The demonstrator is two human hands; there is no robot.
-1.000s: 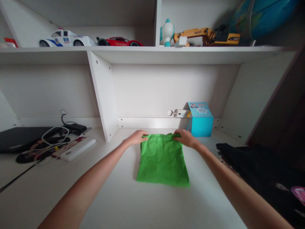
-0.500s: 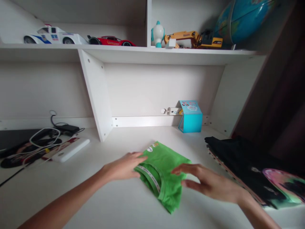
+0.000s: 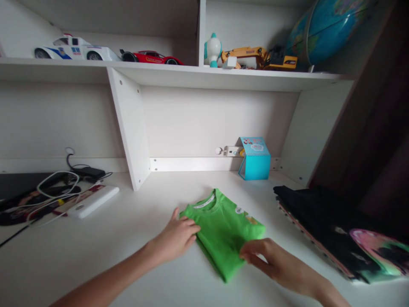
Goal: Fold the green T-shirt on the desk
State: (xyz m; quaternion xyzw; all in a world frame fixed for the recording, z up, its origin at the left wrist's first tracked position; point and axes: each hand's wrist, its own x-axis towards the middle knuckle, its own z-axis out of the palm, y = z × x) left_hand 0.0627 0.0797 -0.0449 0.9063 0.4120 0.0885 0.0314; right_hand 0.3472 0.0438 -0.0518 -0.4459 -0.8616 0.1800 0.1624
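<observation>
A folded green T-shirt [image 3: 223, 228] lies on the white desk [image 3: 134, 260], its collar turned toward the back. My left hand [image 3: 177, 238] rests on the shirt's left edge with the fingers curled on the cloth. My right hand [image 3: 271, 260] pinches the shirt's near right edge, fingers closed on the fabric.
A pile of dark clothes [image 3: 322, 226] lies at the right. A teal box [image 3: 254, 160] stands at the back wall. Cables, a white power bank [image 3: 92, 202] and a dark laptop sit at the left. Toy cars, a digger and a globe [image 3: 326, 30] fill the shelf above.
The shirt was folded toward me from its far edge, then turned over and rotated, so the collar now faces the back. Both hands came nearer to me with it.
</observation>
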